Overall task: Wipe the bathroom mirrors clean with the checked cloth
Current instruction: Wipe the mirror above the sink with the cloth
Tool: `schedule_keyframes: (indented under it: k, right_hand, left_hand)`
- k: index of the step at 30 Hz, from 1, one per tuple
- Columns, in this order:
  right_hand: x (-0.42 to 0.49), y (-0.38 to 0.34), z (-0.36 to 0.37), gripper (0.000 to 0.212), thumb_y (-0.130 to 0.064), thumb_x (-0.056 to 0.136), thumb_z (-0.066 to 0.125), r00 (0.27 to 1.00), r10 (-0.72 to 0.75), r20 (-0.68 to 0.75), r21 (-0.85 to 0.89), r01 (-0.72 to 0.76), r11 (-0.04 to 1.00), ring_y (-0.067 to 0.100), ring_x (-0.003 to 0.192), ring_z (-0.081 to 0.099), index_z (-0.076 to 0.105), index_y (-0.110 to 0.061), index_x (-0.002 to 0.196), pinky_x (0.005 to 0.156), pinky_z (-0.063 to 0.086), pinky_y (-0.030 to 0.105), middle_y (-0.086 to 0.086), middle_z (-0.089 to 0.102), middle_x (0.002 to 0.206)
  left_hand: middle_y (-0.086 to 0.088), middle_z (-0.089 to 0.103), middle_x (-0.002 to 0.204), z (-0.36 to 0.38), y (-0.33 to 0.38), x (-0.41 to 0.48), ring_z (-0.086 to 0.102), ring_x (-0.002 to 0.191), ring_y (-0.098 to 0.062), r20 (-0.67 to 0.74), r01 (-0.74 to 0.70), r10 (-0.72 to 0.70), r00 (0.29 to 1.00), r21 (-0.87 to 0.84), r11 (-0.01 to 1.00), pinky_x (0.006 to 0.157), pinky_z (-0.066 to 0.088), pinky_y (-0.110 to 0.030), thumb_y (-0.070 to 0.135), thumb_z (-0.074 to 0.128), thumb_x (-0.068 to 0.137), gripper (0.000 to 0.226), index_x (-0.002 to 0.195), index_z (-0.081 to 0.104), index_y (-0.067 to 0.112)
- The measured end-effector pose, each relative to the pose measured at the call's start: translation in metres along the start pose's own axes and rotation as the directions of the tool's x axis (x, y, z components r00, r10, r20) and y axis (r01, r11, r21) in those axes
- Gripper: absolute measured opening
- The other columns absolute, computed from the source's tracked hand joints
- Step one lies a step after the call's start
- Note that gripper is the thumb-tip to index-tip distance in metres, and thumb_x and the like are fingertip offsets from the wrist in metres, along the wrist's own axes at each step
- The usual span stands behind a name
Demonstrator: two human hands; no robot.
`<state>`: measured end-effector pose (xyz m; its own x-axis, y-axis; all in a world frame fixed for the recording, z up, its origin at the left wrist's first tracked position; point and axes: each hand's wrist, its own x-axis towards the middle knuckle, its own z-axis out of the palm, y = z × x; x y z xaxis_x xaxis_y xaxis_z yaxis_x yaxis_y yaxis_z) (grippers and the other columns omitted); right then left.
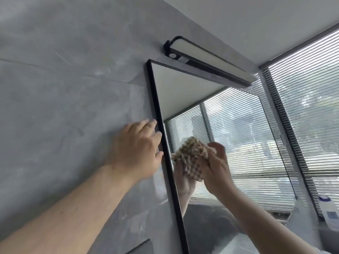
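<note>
Your right hand [215,167] bunches the checked cloth [190,154] in curled fingers against the mirror [229,125] near its left edge; your left hand [136,150], fingers relaxed, touches the black frame [156,99].

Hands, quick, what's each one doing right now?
Left hand: open, fingers resting at the mirror frame.
Right hand: gripping the checked cloth against the glass.

The single head view looks steeply up, close to the mirror [211,110] and wall [64,88].
</note>
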<state>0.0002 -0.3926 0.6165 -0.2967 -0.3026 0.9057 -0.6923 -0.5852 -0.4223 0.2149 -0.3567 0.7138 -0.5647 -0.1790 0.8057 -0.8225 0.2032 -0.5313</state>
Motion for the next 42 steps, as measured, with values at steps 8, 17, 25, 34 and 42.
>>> schedule_keyframes:
  k: [8,17,25,34,42]
  right_hand:
    - [0.047,-0.051,-0.037,0.024,-0.028,0.105,0.043,0.97,0.191,0.152,0.509,-0.242,0.826,0.021,0.1,0.068,0.066,-0.023,0.101,0.091,0.055,0.048,-0.002,0.073,0.1]
    - [0.041,-0.045,-0.046,0.051,-0.041,0.058,0.054,0.882,0.23,0.411,0.298,-0.369,0.88,0.042,0.109,0.059,0.057,-0.019,0.105,0.097,0.046,0.064,0.019,0.062,0.114]
    - [0.038,-0.071,-0.073,0.02,-0.01,0.086,0.07,0.882,0.022,0.471,0.433,-0.253,0.865,0.028,0.085,0.07,0.065,-0.022,0.102,0.076,0.058,0.042,0.011,0.074,0.096]
    - [0.009,-0.107,-0.087,0.055,-0.052,0.051,0.092,0.882,-0.132,0.452,0.607,-0.196,0.77,0.024,0.077,0.068,0.069,-0.023,0.091,0.066,0.058,0.03,0.011,0.071,0.09]
    - [-0.003,-0.123,-0.106,0.028,-0.012,0.064,0.055,0.839,-0.04,0.543,0.546,-0.317,0.775,0.027,0.077,0.061,0.068,-0.018,0.089,0.068,0.051,0.04,0.011,0.064,0.087]
  left_hand:
    - [-0.021,0.057,0.137,0.002,-0.015,0.013,0.05,0.132,-0.035,-0.03,0.076,-0.072,0.997,0.157,0.985,0.106,0.035,-0.048,0.043,0.047,0.075,0.063,0.121,0.064,0.003]
    - [-0.019,0.054,0.142,0.001,-0.017,0.012,0.046,0.136,-0.033,-0.017,0.08,-0.078,0.997,0.172,0.982,0.111,0.031,-0.045,0.046,0.044,0.077,0.065,0.125,0.062,0.006]
    - [-0.004,0.07,0.116,-0.013,-0.015,0.002,0.063,0.11,-0.024,-0.125,-0.015,-0.025,0.992,-0.305,0.952,0.096,0.044,-0.039,0.064,0.042,0.083,0.068,0.117,0.069,0.011]
    - [0.019,0.067,0.082,-0.067,0.025,-0.034,0.063,0.082,0.002,0.253,0.294,-0.192,0.948,-0.928,0.227,0.072,0.05,-0.016,0.052,0.076,0.064,0.031,0.084,0.062,0.033]
    - [0.0,0.071,0.07,-0.074,0.039,-0.054,0.067,0.07,-0.01,0.46,0.465,-0.099,0.883,-0.884,0.039,0.082,0.052,-0.035,0.031,0.074,0.088,0.022,0.066,0.072,0.028]
